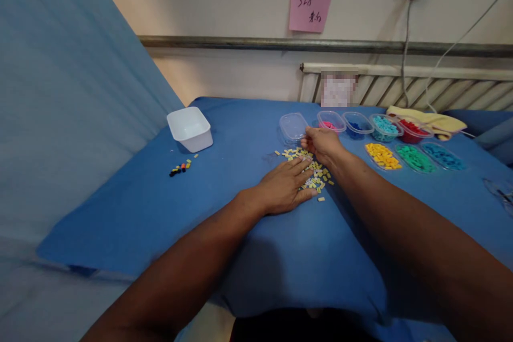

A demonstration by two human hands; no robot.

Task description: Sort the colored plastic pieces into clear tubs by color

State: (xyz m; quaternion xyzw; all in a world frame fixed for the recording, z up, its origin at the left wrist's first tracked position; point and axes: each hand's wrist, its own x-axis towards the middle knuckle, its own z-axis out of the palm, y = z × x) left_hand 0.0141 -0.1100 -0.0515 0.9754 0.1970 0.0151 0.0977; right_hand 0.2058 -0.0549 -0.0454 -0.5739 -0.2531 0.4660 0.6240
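Observation:
A loose pile of small pale-yellow and whitish pieces lies spread over the blue cover. My left hand rests flat on the pile's left side, fingers stretched out over the pieces. Just beyond it, my right hand has its fingers curled at the near right edge of a clear plastic tub. The fingers look closed at the tub's rim, though the far fingertips are partly hidden. I can make out no pieces inside this tub.
Clear tubs of pink, dark blue, light blue, red, yellow, green and teal pieces stand right. Left are a white bin and several dark and orange pieces. A yellow cloth lies behind.

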